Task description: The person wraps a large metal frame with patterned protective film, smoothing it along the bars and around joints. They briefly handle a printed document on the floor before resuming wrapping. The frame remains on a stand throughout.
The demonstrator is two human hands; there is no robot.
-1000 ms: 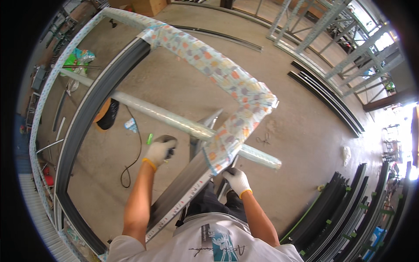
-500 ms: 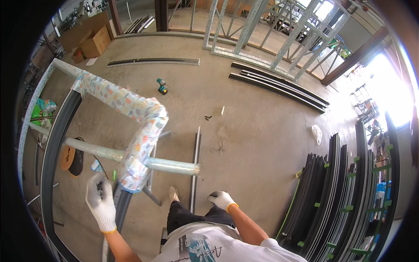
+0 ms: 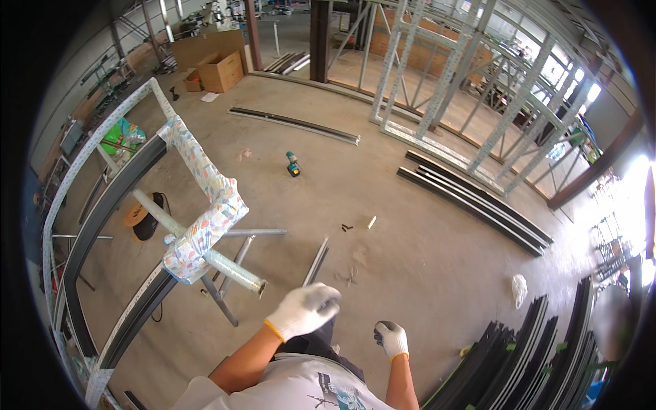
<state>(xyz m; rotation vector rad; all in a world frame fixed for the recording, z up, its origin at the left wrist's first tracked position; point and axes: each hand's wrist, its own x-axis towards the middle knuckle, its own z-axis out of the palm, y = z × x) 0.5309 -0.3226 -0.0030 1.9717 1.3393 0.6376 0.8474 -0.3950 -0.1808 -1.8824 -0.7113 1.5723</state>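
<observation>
While left hand (image 3: 304,313) crops bar (image 3: 316,262), right hand (image 3: 391,339) curls; cannot tell if fingers (image 3: 329,301) meet.

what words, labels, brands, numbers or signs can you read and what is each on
Shirt front: dark-and-teal print with lettering, too small and cut off to quote.
White strip along the curved dark bar: marks too small to read.
Nothing else shows readable text.
</observation>
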